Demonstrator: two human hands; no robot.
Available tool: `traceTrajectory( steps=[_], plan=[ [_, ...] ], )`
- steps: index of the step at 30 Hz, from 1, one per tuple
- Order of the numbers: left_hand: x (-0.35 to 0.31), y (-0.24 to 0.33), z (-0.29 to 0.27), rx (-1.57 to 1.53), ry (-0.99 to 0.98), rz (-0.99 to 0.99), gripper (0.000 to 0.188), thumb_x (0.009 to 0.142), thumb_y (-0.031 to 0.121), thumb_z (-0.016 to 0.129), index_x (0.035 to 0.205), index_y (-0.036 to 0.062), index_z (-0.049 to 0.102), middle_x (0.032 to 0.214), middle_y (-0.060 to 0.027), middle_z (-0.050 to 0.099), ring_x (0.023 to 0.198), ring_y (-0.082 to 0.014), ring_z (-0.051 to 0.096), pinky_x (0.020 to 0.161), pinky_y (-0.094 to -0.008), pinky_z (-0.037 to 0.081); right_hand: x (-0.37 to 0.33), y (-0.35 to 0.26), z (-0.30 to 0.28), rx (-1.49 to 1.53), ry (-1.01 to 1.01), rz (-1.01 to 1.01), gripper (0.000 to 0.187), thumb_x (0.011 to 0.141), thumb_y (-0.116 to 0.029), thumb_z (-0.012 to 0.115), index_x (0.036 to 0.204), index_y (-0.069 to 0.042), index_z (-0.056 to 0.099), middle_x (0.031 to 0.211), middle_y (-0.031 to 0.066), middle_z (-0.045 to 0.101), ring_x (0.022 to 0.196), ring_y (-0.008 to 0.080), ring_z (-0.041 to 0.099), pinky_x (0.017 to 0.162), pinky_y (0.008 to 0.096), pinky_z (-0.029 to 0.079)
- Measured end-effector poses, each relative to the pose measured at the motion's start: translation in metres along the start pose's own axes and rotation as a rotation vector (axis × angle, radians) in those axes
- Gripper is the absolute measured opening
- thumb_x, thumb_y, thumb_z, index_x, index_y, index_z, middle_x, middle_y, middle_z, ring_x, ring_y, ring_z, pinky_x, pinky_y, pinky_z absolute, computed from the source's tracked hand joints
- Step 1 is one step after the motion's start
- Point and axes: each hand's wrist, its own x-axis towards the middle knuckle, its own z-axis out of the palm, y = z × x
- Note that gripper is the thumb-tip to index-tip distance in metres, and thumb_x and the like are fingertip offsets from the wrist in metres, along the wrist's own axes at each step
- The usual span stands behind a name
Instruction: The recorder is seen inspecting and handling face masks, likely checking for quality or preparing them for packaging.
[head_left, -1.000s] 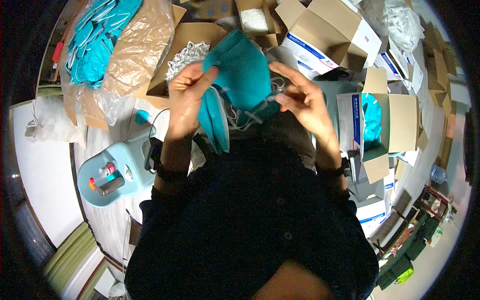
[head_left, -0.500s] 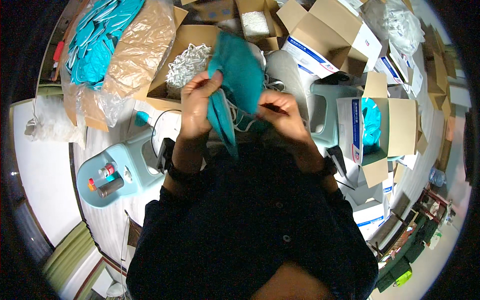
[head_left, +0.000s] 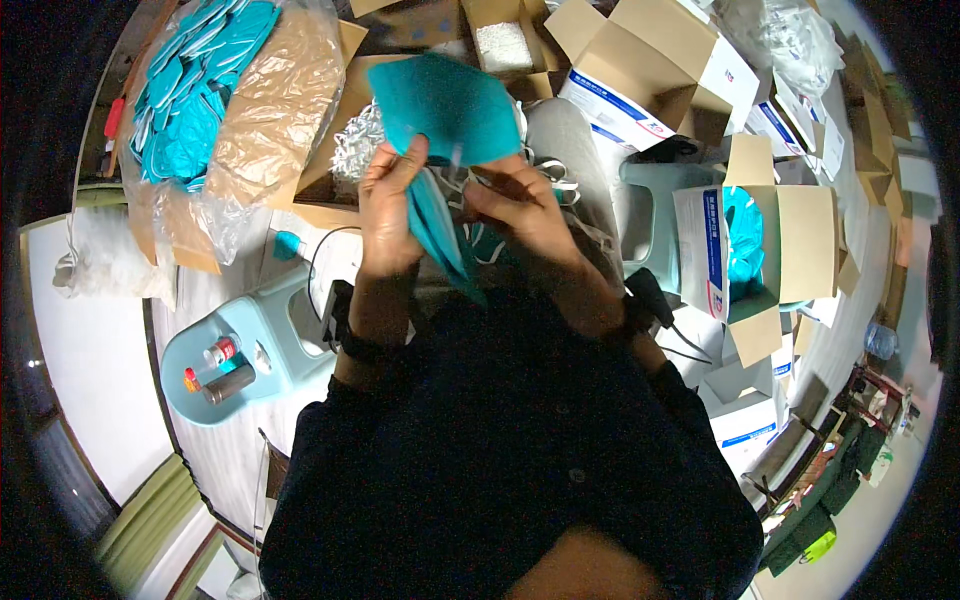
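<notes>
Head view, and I see the left hand [head_left: 390,215] with its grip clamped, thumb uppermost, on the lower left edge of a teal mask [head_left: 445,105], which is held up and spread flat. Folded teal pieces [head_left: 432,222] hang below that hand. The right hand [head_left: 525,205] is at the mask's lower right edge, fingers curled; I cannot tell whether its grip is pinched there. Just beyond the left hand, white cords [head_left: 357,145] lie heaped; farther left, more teal masks [head_left: 195,100] pile up beside clear plastic [head_left: 275,130]. Bottles [head_left: 222,350] sit on a pale blue stool [head_left: 285,350].
</notes>
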Motion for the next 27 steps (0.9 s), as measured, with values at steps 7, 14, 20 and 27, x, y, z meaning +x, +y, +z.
traceTrajectory(
  steps=[7, 14, 20, 27],
  plan=[
    [0.011, -0.003, -0.025, 0.203, 0.071, 0.212, 0.009, 0.082, 0.008, 0.069, 0.088, 0.0040, 0.063, 0.072, -0.0021, 0.063, 0.061, -0.0096, 0.055, 0.059, -0.0269, 0.047, -0.005, 0.002, -0.010, -0.266, 0.039, -0.089, 0.004, 0.085, -0.005, 0.064, 0.083, -0.004, 0.067, 0.077, 0.0018, 0.064, 0.067, 0.0079, 0.055, 0.060, 0.0232, 0.043],
    [0.044, 0.063, -0.092, 0.156, 0.267, 0.411, 0.005, 0.090, 0.015, 0.059, 0.090, 0.0107, 0.058, 0.081, -0.0035, 0.060, 0.065, -0.0165, 0.058, 0.056, -0.0327, 0.050, -0.030, -0.057, -0.024, -0.331, 0.118, -0.110, 0.007, 0.085, -0.006, 0.059, 0.086, -0.001, 0.064, 0.069, 0.0032, 0.061, 0.058, 0.0084, 0.048, 0.052, 0.0221, 0.036],
    [0.020, 0.045, -0.069, 0.305, 0.153, 0.212, 0.043, 0.096, 0.044, 0.044, 0.074, 0.0077, 0.054, 0.064, -0.0029, 0.051, 0.053, -0.0145, 0.045, 0.047, -0.0271, 0.035, -0.008, -0.057, -0.039, -1.068, 0.277, -0.276, 0.038, 0.077, 0.006, 0.060, 0.110, -0.012, 0.063, 0.098, 0.0128, 0.066, 0.073, 0.0216, 0.061, 0.068, 0.0303, 0.050],
    [0.010, 0.009, -0.055, 0.319, 0.130, 0.116, 0.052, 0.089, 0.048, 0.050, 0.055, 0.0087, 0.052, 0.053, -0.0041, 0.049, 0.049, -0.0154, 0.048, 0.049, -0.0259, 0.036, -0.012, -0.025, -0.077, -1.335, 0.096, -0.305, 0.034, 0.072, 0.004, 0.067, 0.103, -0.009, 0.066, 0.095, 0.0101, 0.066, 0.083, 0.0223, 0.063, 0.075, 0.0308, 0.050]
  ],
)
